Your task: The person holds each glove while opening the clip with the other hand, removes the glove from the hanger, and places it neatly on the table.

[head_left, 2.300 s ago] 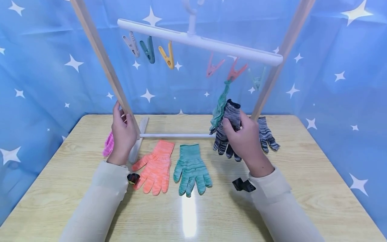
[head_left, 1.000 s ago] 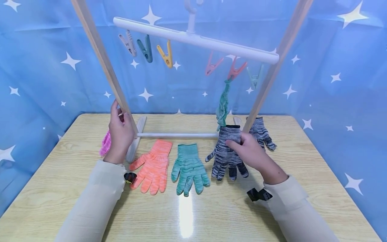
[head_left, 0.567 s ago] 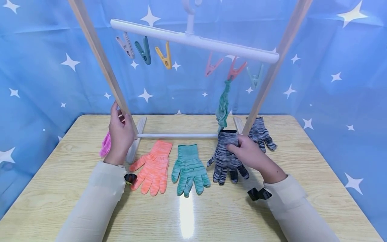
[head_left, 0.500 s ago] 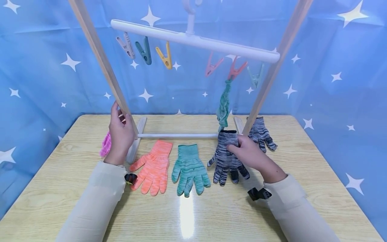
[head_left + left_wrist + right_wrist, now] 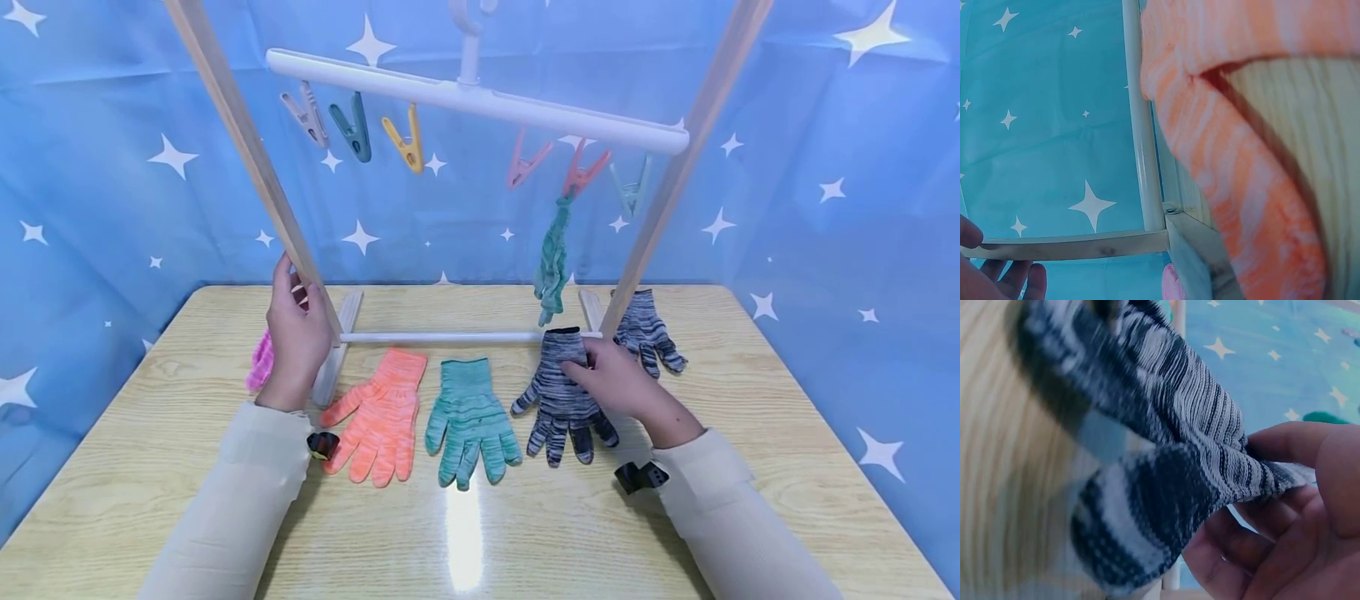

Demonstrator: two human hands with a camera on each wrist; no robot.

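My left hand (image 5: 300, 337) holds the left wooden post (image 5: 247, 150) of a rack near its foot; the left wrist view has the thumb on one side and fingers on the other. Between thumb and fingers, my right hand (image 5: 618, 379) pinches a black-and-grey knit glove (image 5: 562, 387) near its cuff. That glove hangs fingers down, low over the table; whether its fingertips touch the wood I cannot tell. To its left lie a green glove (image 5: 471, 417) and an orange glove (image 5: 381, 412), both flat. Above, a crumpled green glove (image 5: 553, 258) hangs from a red clothespin (image 5: 582, 171).
A white hanger bar (image 5: 480, 100) carries several clothespins, including a yellow one (image 5: 407, 140). The right wooden post (image 5: 686, 167) stands close to my right hand. Behind it lies another black-and-grey glove (image 5: 647, 333). A pink fuzzy item (image 5: 260, 362) is partly hidden by my left hand.
My right hand has lowered the black-and-grey glove from beside the hanging green glove, bringing it towards me. The hanging green glove now dangles apart from it. My left hand stays on the post.
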